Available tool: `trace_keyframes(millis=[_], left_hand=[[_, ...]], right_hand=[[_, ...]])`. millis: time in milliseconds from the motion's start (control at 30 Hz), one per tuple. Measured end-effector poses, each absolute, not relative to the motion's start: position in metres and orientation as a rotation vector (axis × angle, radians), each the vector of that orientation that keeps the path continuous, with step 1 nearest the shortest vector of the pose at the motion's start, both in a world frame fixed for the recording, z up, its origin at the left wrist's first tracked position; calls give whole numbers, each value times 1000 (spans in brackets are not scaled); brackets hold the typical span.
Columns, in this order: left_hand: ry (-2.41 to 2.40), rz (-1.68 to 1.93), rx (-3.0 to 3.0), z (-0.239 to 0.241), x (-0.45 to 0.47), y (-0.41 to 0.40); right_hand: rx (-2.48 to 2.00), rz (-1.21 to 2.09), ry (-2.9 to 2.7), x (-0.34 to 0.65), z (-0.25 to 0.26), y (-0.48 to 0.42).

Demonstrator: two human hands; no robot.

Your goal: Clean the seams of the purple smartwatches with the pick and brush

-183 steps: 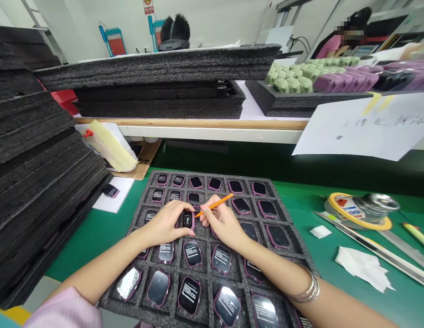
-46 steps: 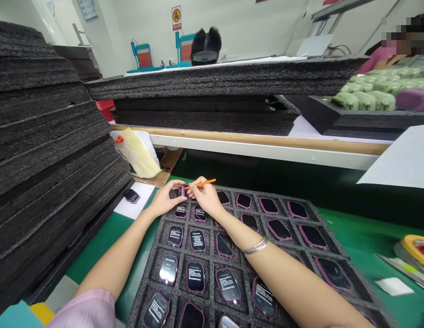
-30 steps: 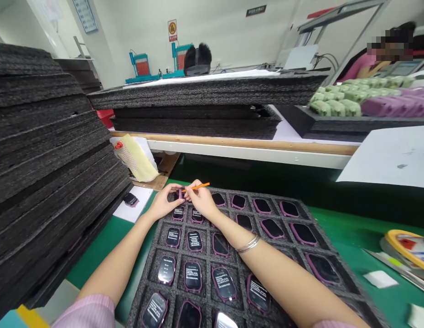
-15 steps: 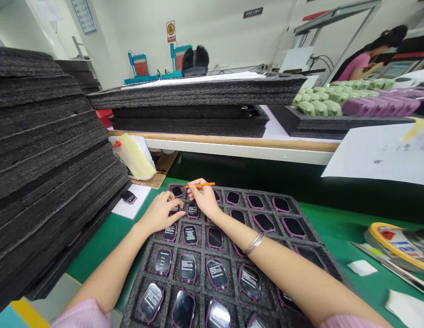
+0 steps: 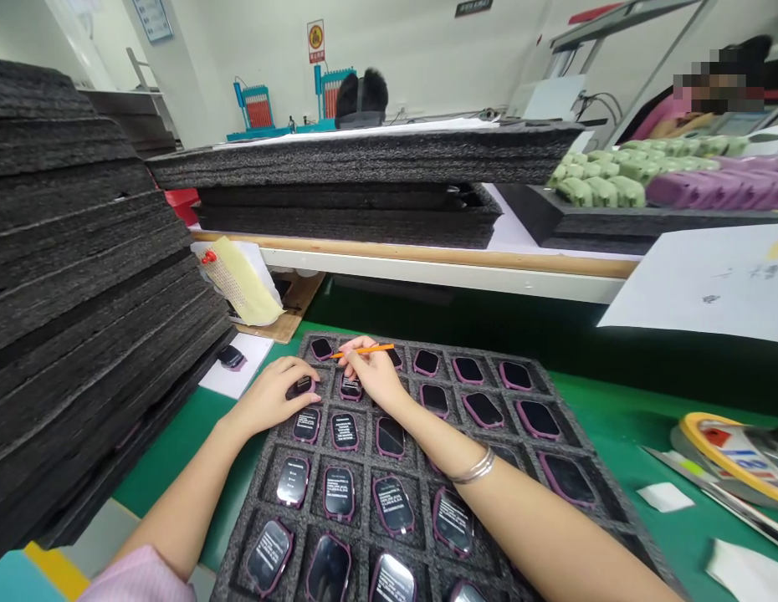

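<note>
I see left hand (image 5: 273, 393) curled over purple-cased watch (image 5: 304, 385) at left edge of foam tray (image 5: 326, 431); whether gripped, I cannot tell. Right hand (image 5: 373, 376) grasps orange stick (image 5: 377, 349), tip just beside dark-screened watch (image 5: 322, 349) in tray's far left corner.

Green bench (image 5: 615, 418) carries 1 foam tray (image 5: 365, 460), 2 white scraps (image 5: 665, 497) and apparently tape (image 5: 703, 449).

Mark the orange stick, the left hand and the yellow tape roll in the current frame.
Orange stick (image 5: 377, 349): head view, on the shaft beyond the right hand's (image 5: 370, 374) fingers.
Left hand (image 5: 271, 395): head view, on the back of the hand.
Yellow tape roll (image 5: 693, 436): head view, on its yellow rim.
</note>
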State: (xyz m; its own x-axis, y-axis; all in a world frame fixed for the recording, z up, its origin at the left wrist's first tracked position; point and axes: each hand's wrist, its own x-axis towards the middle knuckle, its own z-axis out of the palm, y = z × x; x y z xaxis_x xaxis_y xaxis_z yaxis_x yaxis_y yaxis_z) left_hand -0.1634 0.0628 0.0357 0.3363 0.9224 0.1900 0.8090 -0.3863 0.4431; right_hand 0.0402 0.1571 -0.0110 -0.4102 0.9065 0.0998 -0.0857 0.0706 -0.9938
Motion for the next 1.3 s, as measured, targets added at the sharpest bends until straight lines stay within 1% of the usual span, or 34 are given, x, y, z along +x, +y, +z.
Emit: trace_keyframes(millis=[367, 600, 867, 1067, 1300], left_hand=[[1550, 740, 2130, 34, -169, 64], [1568, 810, 2011, 31, -164, 63], [1570, 831, 1948, 29, -166, 66], [1531, 895, 1918, 21, -172, 68], [1518, 946, 1990, 17, -172, 68]], right_hand=[[-738, 1388, -1704, 42, 8, 138], [-727, 1326, -1803, 42, 9, 136], [-735, 1325, -1850, 42, 6, 137], [-728, 1393, -1854, 42, 4, 139], [-710, 1423, -1830, 41, 9, 139]])
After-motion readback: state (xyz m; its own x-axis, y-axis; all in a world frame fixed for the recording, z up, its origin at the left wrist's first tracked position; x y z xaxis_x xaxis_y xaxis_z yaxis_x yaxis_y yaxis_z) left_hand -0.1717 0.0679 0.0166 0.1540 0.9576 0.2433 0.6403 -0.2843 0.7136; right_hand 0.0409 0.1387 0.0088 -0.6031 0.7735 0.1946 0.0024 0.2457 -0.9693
